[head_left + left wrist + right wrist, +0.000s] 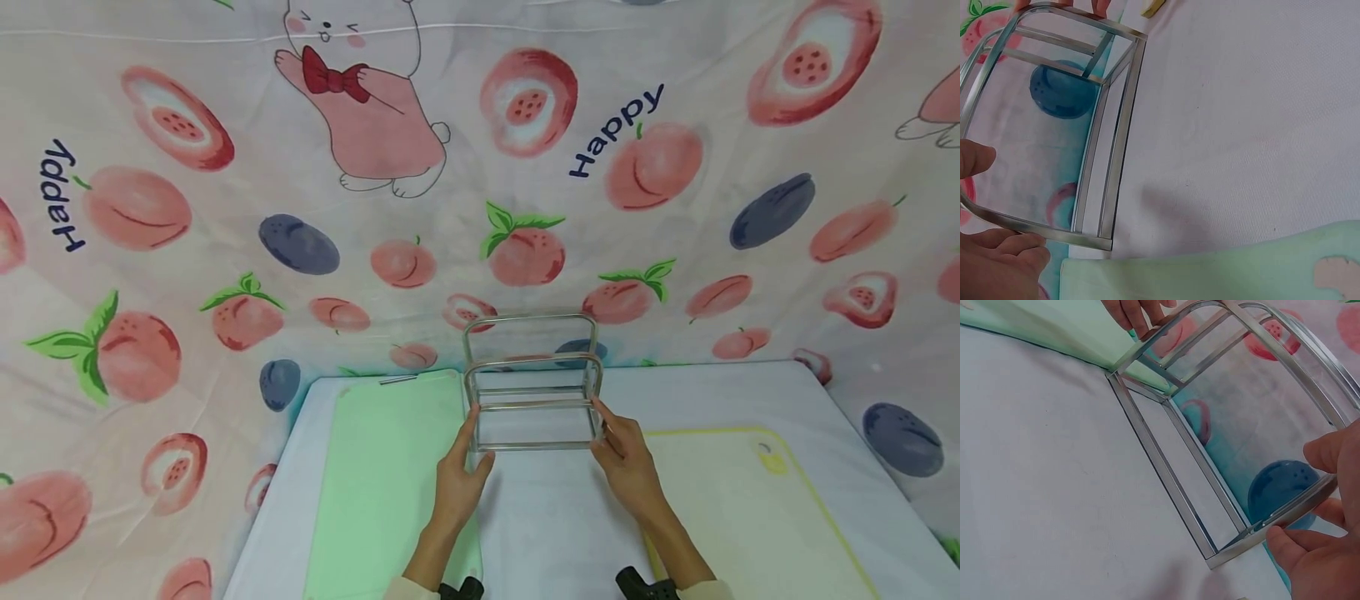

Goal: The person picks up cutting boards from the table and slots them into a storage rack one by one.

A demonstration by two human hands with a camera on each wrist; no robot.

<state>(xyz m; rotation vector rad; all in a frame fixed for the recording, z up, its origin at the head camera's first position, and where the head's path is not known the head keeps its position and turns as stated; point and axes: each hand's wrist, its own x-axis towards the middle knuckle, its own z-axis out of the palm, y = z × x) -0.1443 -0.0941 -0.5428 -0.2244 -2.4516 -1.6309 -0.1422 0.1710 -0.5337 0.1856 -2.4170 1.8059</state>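
Note:
A silver metal wire rack [534, 405], with two rounded hoops joined by straight bars, stands upright at the middle of the white table near its back edge. My left hand [456, 487] holds the rack's left side, its fingers along the outside and the thumb apart from them. On the opposite side, my right hand [630, 467] grips the side bar with fingers and thumb. From the right wrist view, the right thumb lies by a hoop while fingertips [1285, 547] touch the lower side of the frame. Nothing sits inside the rack.
A pale green board [397, 492] lies left of the rack, close to my left hand. To the right lies a pale board with a yellow rim [708, 431]. A fruit-printed cloth [465, 200] hangs behind the table and along its sides.

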